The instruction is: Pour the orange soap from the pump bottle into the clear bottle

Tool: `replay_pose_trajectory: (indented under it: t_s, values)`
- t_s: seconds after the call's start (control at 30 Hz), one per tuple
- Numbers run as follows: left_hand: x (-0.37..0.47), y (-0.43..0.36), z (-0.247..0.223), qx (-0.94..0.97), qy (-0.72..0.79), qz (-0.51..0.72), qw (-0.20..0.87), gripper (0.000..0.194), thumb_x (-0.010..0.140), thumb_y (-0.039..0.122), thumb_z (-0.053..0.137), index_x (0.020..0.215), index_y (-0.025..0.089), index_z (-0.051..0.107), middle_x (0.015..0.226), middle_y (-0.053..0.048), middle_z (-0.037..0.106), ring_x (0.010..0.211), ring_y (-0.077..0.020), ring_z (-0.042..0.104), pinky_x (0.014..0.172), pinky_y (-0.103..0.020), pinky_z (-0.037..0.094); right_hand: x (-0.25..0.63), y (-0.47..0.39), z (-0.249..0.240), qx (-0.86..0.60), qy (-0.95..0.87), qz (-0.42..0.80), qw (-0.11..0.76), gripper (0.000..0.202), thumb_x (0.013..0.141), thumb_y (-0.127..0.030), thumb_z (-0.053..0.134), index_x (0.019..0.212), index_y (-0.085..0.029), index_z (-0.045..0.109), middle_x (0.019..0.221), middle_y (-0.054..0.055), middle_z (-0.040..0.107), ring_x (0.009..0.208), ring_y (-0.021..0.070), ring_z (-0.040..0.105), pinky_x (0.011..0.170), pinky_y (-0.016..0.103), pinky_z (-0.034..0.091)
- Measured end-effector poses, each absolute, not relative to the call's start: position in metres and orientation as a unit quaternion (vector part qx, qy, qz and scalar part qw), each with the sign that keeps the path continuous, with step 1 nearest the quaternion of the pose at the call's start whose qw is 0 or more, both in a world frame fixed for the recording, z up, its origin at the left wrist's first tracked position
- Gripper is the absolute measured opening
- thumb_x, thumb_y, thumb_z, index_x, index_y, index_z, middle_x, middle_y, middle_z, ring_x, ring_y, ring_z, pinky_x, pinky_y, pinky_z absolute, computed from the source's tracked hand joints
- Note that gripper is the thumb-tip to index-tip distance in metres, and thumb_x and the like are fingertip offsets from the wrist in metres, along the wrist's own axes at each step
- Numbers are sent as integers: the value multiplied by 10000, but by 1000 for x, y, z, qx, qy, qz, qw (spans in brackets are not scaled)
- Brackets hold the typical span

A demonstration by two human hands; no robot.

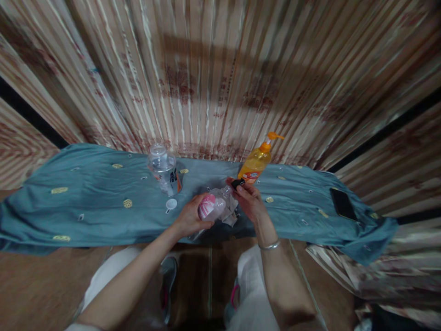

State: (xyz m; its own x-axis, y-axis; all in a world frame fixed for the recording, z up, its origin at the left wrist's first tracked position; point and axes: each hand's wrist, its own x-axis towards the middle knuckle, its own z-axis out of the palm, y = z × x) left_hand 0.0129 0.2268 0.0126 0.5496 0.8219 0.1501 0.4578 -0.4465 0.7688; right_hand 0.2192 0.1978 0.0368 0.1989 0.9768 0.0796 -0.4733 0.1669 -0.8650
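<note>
My left hand (193,216) is closed round a small clear bottle (217,207) with a pink label, which lies tilted with its neck toward the right. At that neck, my right hand (250,197) pinches a black cap or nozzle (237,184); whether the two parts touch is hard to tell. A crumpled pale cloth or tissue (229,216) shows beneath the bottle. Behind my right hand stands a yellow-orange pump bottle (255,163). To the left is a large clear open-topped bottle (165,172), with a round white lid (171,204) lying in front of it.
A blue-green patterned cloth (103,197) covers the long narrow table. A black phone (342,203) lies near its right end. Pleated patterned curtains (206,82) hang behind the table and at both sides. My legs and shoes are below the front edge.
</note>
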Motion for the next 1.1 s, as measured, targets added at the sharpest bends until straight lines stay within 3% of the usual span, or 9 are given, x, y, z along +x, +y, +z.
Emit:
replay_pose_trajectory:
  t_s: [0.13, 0.23, 0.43, 0.57, 0.83, 1.1]
  values:
    - [12, 228, 12, 804, 396, 275, 349, 793, 558, 311, 773, 1288, 190, 490, 1270, -97, 604, 1161, -276, 583, 1034, -412, 446, 225, 198, 33, -352, -321, 551, 685, 195, 619, -332, 814, 721, -252, 669, 1002, 12, 736, 1059, 195, 644, 964, 352, 452]
    - [12, 229, 12, 798, 400, 285, 350, 798, 554, 313, 775, 1290, 189, 493, 1286, -95, 601, 1182, -282, 573, 1049, -411, 438, 234, 201, 23, -395, -309, 531, 683, 262, 593, -396, 820, 723, -243, 651, 999, 20, 731, 1008, 197, 660, 911, 351, 483]
    - [9, 233, 12, 780, 416, 313, 347, 800, 565, 362, 767, 1292, 169, 495, 1316, -99, 584, 1203, -283, 563, 1070, -405, 427, 251, 210, -8, -499, -322, 468, 654, 300, 557, -444, 805, 679, -224, 642, 775, -5, 692, 783, 152, 648, 766, 314, 510]
    - [11, 238, 9, 768, 421, 341, 341, 826, 575, 389, 773, 1313, 163, 479, 1339, -112, 563, 1243, -283, 535, 1095, -411, 405, 253, 222, -25, -566, -359, 423, 610, 278, 577, -436, 753, 706, -210, 657, 750, 2, 685, 738, 148, 629, 752, 320, 505]
    - [23, 245, -2, 746, 417, 408, 323, 806, 586, 355, 800, 1301, 163, 481, 1313, -131, 571, 1225, -301, 550, 1076, -490, 426, 250, 268, -47, -729, -436, 275, 449, 263, 623, -269, 686, 878, -201, 689, 896, 47, 724, 894, 211, 647, 840, 366, 488]
    - [24, 246, 1, 741, 433, 403, 318, 834, 579, 357, 814, 1312, 182, 457, 1321, -116, 572, 1229, -285, 553, 1066, -467, 438, 242, 281, -53, -792, -506, 170, 296, 323, 732, -223, 625, 1040, -140, 672, 1045, 146, 706, 1007, 249, 642, 895, 350, 454]
